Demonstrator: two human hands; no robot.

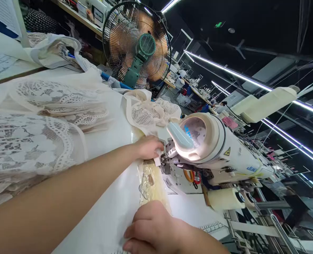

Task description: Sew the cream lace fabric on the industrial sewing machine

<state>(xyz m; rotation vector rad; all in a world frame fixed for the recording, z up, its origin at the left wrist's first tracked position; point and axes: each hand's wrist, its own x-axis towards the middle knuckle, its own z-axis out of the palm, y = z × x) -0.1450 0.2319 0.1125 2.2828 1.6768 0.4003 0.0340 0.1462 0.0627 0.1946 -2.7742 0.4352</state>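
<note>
Cream fabric strip (152,183) lies on the white table (108,218), its long axis running from the near edge up toward the needle of the sewing machine (211,144). Left hand (148,146) pinches its far end at the presser foot; right hand (152,225), fingers curled, presses the near end flat. Lace (40,116) is heaped just left.

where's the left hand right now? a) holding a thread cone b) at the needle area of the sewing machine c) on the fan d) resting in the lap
b: the left hand reaches across the cream fabric with its fingertips at the needle end of the sewing machine; the fan stands far behind.
</note>
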